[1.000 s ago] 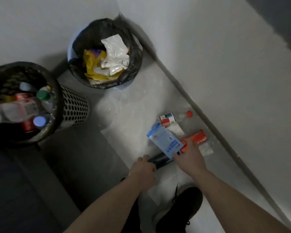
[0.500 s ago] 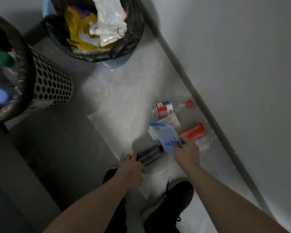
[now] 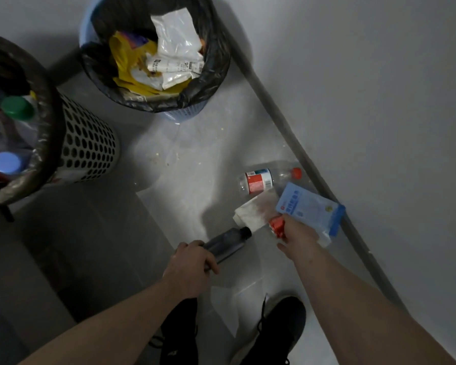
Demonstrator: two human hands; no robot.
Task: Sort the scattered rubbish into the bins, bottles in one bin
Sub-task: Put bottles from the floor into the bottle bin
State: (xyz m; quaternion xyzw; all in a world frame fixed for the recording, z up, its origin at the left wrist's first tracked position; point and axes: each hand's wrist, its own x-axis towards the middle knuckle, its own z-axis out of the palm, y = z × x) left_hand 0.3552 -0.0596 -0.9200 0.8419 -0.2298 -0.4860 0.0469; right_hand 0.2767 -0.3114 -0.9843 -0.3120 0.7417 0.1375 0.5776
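Bottles are already filling the perforated bin [image 3: 90, 146] at left, wrappers the lined bin [image 3: 216, 61] at top. Left hand [image 3: 188, 264] is gripping a dark bottle [image 3: 228, 239]; right hand [image 3: 298, 234] is pinching a blue packet [image 3: 309, 210] and red wrapper [image 3: 276, 225]. Clear bottle [image 3: 263, 179] and tissue [image 3: 253, 212] are still lying on the floor.

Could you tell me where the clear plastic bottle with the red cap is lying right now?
The clear plastic bottle with the red cap lies on the floor near the right-hand wall's baseboard, just beyond the white tissue.
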